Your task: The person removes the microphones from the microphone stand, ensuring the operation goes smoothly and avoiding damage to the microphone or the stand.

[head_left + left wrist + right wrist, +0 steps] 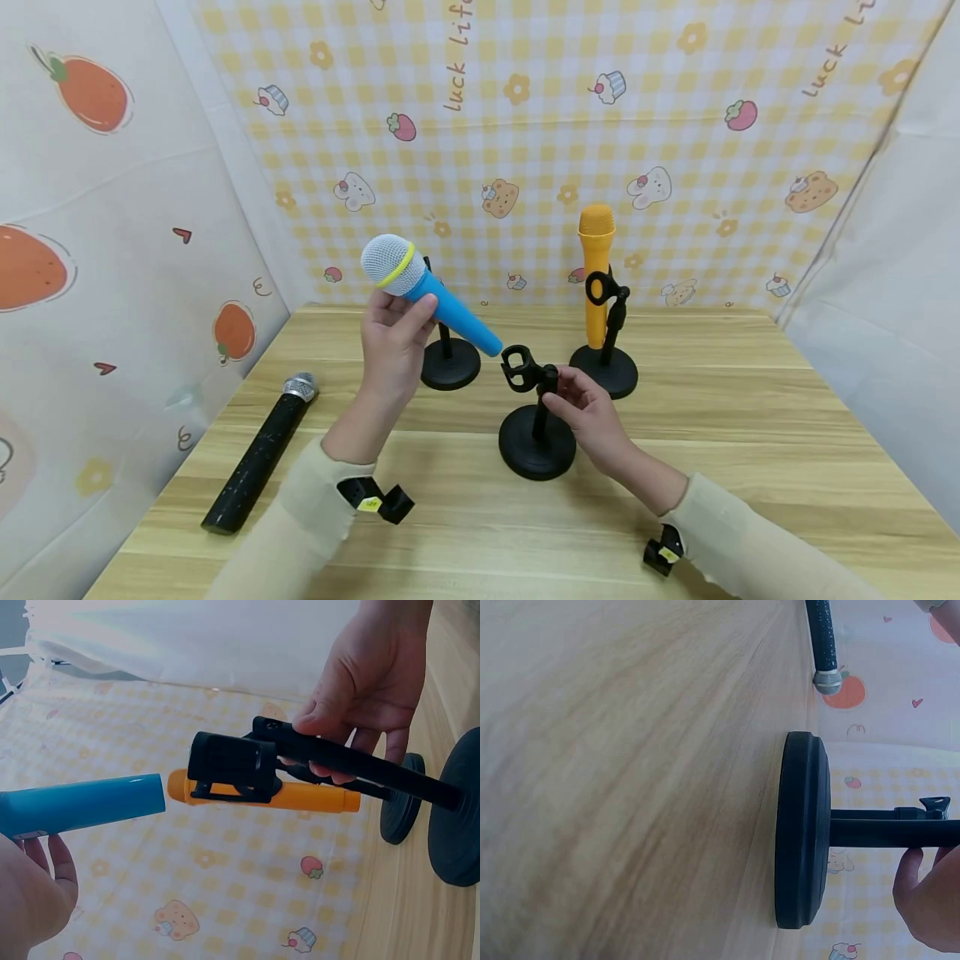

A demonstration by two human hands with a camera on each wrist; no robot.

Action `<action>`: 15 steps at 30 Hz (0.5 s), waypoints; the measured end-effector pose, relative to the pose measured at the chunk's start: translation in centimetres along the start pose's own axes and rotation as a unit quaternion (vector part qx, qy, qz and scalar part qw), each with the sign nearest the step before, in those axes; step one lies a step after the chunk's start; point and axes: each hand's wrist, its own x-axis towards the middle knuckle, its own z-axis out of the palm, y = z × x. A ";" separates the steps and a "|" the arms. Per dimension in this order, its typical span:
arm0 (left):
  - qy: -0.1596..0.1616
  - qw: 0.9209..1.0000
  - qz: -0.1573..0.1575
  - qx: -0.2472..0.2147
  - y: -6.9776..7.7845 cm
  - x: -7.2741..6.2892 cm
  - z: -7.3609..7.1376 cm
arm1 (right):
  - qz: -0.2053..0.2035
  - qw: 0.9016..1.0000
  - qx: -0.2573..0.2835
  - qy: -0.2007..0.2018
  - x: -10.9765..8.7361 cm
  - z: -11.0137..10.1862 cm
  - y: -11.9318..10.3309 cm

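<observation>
My left hand (395,342) grips a blue microphone (453,318) with a white mesh head and a yellow ring. It is tilted, its narrow blue end pointing down to the right, close to the ring clip (519,368) of a black microphone stand (537,443). In the left wrist view a gap shows between the blue microphone's end (142,796) and the clip (232,761). My right hand (592,417) pinches that stand's upright pole just below the clip, thumb on the near side. The stand's round base (802,832) rests on the wooden table.
An orange microphone (596,250) stands upright in a second black stand (609,367) at the back right. A third stand (450,367) is partly hidden behind the blue microphone. On the left lies a black microphone (258,458) with a silver head. Patterned cloth (465,167) hangs behind the table.
</observation>
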 end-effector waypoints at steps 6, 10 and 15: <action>0.012 1.000 -0.007 -0.003 0.4 0.0 -0.7 | -0.003 1.000 -0.003 0.001 0.0 0.0 -0.1; 0.021 0.999 -0.021 0.028 0.6 -0.1 -1.2 | -0.001 1.000 -0.003 0.000 0.0 0.0 -0.1; 0.027 0.996 -0.043 0.070 0.7 -0.3 -1.9 | 0.000 1.000 -0.002 0.001 0.0 0.1 -0.1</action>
